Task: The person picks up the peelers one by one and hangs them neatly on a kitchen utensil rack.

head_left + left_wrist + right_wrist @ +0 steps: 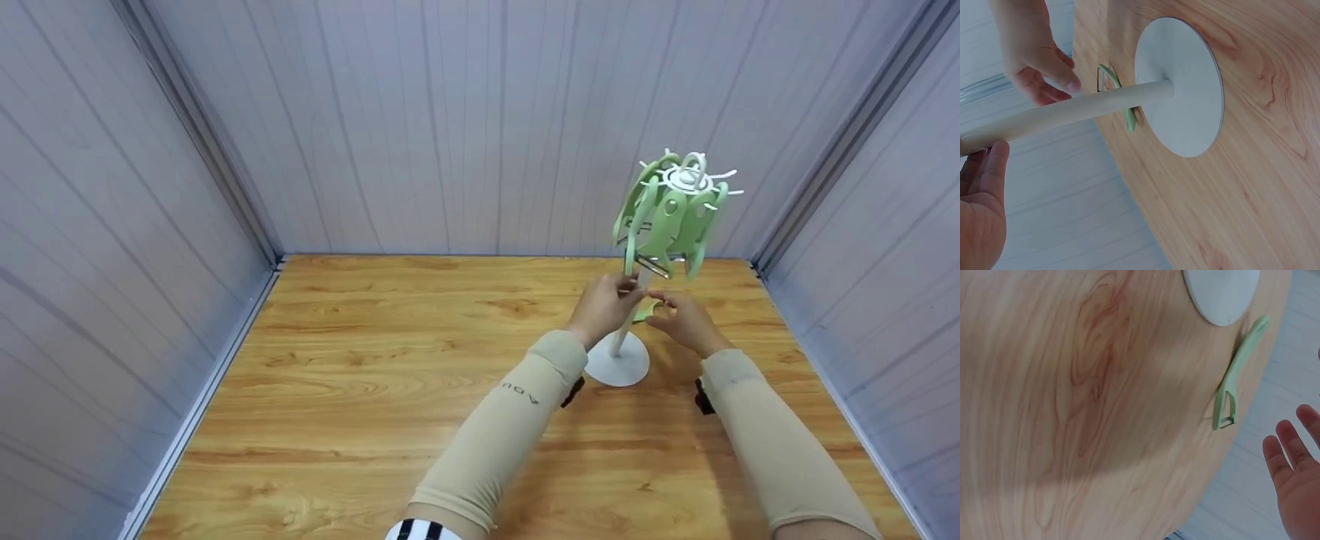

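A white stand point(616, 367) with a round base rises toward the right of the table, its post point(1100, 104) leaning in the head view. Several green peelers point(666, 225) hang from the hooks around its top. My left hand point(604, 304) holds the post just below them. On the other side, my right hand point(682, 322) hovers beside the post with fingers relaxed, nothing in them. One more green peeler point(1234, 377) lies on the table behind the base; in the head view my right hand partly hides it.
The wooden table point(360, 390) is bounded by pale panel walls at the back point(465, 127), left and right. The right wall point(885, 300) stands not far from my right forearm. Some hooks point(724, 176) at the stand's top bear no peeler.
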A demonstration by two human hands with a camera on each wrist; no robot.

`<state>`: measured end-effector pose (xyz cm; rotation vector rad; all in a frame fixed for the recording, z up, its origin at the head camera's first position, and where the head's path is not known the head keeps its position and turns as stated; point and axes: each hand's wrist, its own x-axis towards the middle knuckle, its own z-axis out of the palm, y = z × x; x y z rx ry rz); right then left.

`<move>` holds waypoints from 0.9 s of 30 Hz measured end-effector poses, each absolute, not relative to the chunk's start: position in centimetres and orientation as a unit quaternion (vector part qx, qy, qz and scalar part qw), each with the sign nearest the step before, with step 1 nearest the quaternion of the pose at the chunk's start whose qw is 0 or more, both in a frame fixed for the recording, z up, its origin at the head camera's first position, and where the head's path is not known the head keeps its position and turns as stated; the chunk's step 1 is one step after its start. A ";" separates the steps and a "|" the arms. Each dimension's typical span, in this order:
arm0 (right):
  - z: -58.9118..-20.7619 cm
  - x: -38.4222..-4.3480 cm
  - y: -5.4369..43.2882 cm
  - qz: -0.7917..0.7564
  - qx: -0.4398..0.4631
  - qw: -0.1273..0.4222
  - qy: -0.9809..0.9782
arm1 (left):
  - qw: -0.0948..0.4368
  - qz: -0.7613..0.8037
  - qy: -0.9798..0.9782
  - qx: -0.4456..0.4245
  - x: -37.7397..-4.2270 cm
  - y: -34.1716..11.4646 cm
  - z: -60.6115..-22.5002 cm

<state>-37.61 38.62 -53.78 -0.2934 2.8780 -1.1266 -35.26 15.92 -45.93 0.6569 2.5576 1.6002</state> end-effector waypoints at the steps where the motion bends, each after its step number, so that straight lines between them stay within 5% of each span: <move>1: -54.1 -37.7 38.7 -0.354 -0.097 0.023 0.930 | 0.029 0.520 0.827 0.213 -35.2 15.9 -45.9; 19: -57.2 -38.8 38.0 -0.203 -0.139 0.071 0.967 | 0.044 0.539 0.812 0.219 -34.9 15.9 -46.2; 27: -56.9 -38.7 37.6 -0.101 -0.080 0.092 0.987 | 0.044 0.541 0.814 0.207 -35.2 15.5 -46.0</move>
